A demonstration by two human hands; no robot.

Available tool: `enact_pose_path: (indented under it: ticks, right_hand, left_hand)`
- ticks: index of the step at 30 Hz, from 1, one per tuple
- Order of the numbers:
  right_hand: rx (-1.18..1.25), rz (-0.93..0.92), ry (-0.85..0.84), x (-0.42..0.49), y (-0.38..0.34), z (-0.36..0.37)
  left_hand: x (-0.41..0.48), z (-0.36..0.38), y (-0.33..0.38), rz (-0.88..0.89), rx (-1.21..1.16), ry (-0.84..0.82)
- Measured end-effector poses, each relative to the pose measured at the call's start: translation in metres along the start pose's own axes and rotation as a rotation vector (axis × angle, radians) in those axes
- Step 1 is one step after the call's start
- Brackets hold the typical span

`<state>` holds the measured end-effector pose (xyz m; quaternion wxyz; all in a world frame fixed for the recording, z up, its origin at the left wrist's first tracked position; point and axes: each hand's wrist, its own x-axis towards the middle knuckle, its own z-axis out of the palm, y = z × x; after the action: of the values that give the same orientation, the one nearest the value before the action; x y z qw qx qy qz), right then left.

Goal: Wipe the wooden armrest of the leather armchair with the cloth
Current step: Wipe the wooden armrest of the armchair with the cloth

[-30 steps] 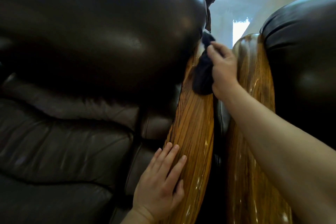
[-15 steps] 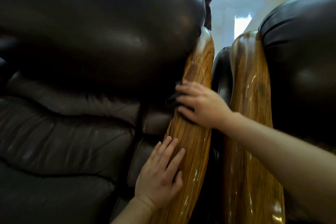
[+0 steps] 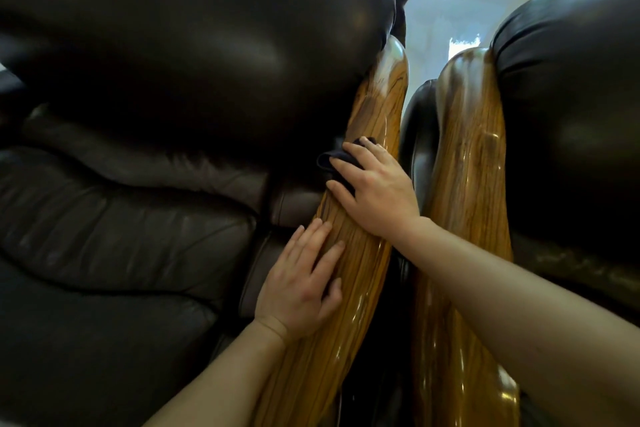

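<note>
A glossy wooden armrest runs from top centre down to the bottom edge, beside the dark leather armchair. My right hand lies across its middle, pressing a dark cloth flat against the wood; only the cloth's left edge shows past my fingers. My left hand rests flat lower down on the armrest's left side, fingers spread, holding nothing.
A second wooden armrest of a neighbouring dark leather chair stands just to the right, with a narrow dark gap between the two. A pale wall and a bright opening show behind.
My right hand has slid with the cloth from the armrest's top end down to its middle. My left hand has stayed in place on the lower armrest.
</note>
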<state>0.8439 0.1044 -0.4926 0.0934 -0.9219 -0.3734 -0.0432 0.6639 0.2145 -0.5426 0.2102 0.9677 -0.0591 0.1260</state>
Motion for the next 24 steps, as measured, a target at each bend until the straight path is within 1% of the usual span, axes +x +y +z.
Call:
enact_pose_path:
  ticks: [4,7,10,12,14,17,18,19,20,23,24]
  right_hand:
    - [-0.002,-0.006,0.042,-0.018,-0.014,0.002]
    - [-0.012,0.014,0.075,-0.032,-0.027,0.006]
    - [-0.03,0.017,0.083,-0.051,-0.047,0.012]
    - [-0.04,-0.005,0.079,-0.073,-0.066,0.018]
    - [-0.026,-0.096,0.058,-0.1,-0.08,0.026]
    - [-0.042,-0.357,-0.011,-0.128,-0.077,0.025]
    - [-0.063,-0.411,-0.03,-0.125,-0.069,0.021]
    - [-0.078,-0.409,-0.03,-0.119,-0.061,0.017]
    - [-0.079,-0.346,-0.007,-0.111,-0.054,0.013]
    - [-0.02,-0.014,0.102,-0.091,-0.043,0.008]
    - [-0.005,0.054,0.129,-0.087,-0.043,0.009]
  left_hand:
    - [-0.003,-0.002,0.003,0.012,0.018,0.025]
    - [-0.009,-0.007,0.007,0.036,-0.016,0.031]
    - [-0.044,-0.011,0.007,0.057,-0.042,0.005]
    - [-0.078,-0.013,0.006,0.083,-0.038,-0.053]
    - [-0.107,-0.013,0.004,0.09,0.002,-0.131]
    - [-0.128,-0.016,0.007,0.064,0.073,-0.238]
    - [-0.13,-0.017,0.009,0.057,0.085,-0.248]
    - [-0.131,-0.017,0.01,0.054,0.085,-0.254]
    - [-0.131,-0.017,0.011,0.049,0.079,-0.256]
    - [-0.133,-0.018,0.013,0.009,0.07,-0.258]
    - [-0.136,-0.019,0.012,-0.003,0.075,-0.263]
